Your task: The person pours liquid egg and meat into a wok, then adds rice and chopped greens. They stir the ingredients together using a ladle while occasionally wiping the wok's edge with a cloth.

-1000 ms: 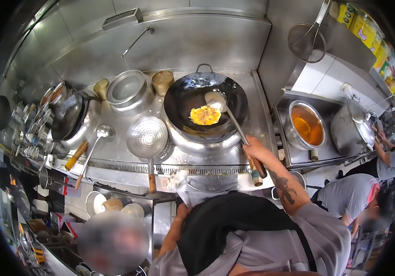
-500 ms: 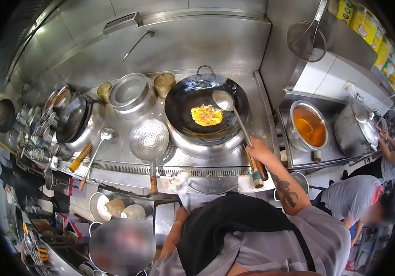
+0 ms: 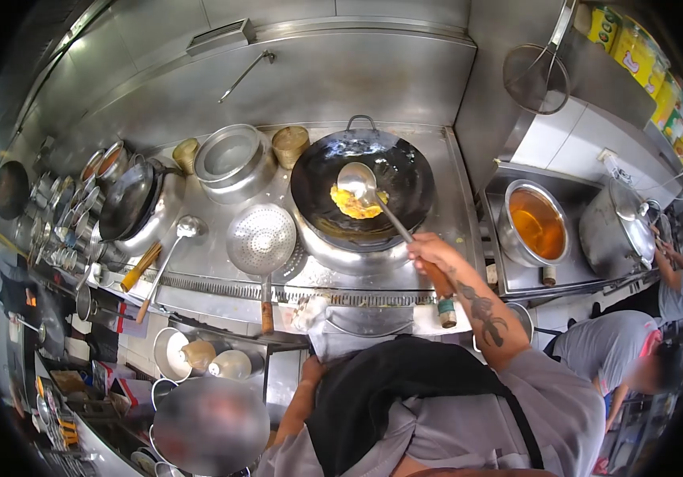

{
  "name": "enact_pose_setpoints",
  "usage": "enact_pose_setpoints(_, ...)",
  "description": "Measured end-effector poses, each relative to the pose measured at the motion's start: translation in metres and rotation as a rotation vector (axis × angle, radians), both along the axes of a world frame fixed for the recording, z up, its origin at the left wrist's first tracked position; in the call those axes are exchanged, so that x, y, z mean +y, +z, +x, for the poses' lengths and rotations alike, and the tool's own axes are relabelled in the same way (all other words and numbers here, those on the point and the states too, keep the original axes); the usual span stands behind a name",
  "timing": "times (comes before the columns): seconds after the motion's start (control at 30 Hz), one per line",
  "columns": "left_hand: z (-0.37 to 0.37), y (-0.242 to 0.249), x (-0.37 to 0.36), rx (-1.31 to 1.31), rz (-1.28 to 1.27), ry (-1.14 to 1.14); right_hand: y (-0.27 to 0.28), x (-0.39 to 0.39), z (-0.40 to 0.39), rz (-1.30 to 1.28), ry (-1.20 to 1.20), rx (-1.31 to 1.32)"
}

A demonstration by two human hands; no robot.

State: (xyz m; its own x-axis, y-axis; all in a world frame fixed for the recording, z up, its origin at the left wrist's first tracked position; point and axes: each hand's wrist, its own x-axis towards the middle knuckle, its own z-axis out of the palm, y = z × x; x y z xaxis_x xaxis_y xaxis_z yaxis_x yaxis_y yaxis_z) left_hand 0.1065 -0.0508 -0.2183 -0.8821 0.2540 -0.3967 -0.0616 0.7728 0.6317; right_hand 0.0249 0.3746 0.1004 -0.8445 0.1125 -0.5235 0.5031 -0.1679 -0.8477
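Note:
A black wok (image 3: 393,167) sits on the steel cooker with a yellow omelette (image 3: 355,204) frying in it. My right hand (image 3: 430,253) grips the wooden handle of a long steel ladle (image 3: 357,181), whose bowl rests over the omelette's left part. My left hand (image 3: 314,367) is low at the counter's front edge, closed on a white cloth (image 3: 313,318) that hangs there.
A perforated skimmer (image 3: 259,237) and a second ladle (image 3: 182,230) lie left of the wok, beside a lidded wok (image 3: 128,199) and steel pots (image 3: 228,157). A pot of orange broth (image 3: 534,223) stands on the right. Other people work at the right edge and below left.
The ladle's bowl swung from the wok's upper right side leftward onto the omelette. My right hand shifted slightly left with the handle. The left hand stayed on the cloth.

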Motion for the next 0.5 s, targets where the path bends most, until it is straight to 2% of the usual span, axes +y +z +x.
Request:
enact_pose_setpoints(0.13, 0.002, 0.005, -0.003, -0.01, -0.053, 0.001, -0.012, 0.027, 0.005, 0.081, 0.092, 0.009)
enact_pose_setpoints(0.23, 0.003, 0.016, -0.002, -0.051, -0.019, 0.025, -0.016, 0.0, -0.005, 0.558, 0.064, 0.157)
enact_pose_setpoints(0.37, -0.004, 0.01, -0.003, -0.058, 0.015, 0.02, -0.018, -0.018, -0.005, 0.556, 0.134, 0.142)
enact_pose_setpoints(0.43, -0.006, 0.022, 0.0, -0.084, -0.026, 0.003, -0.011, -0.003, 0.013, 0.286, 0.198, 0.146)
enact_pose_setpoints(0.5, -0.008, 0.02, -0.002, -0.076, -0.024, 0.013, 0.001, 0.016, 0.024, 0.349, 0.247, 0.1)
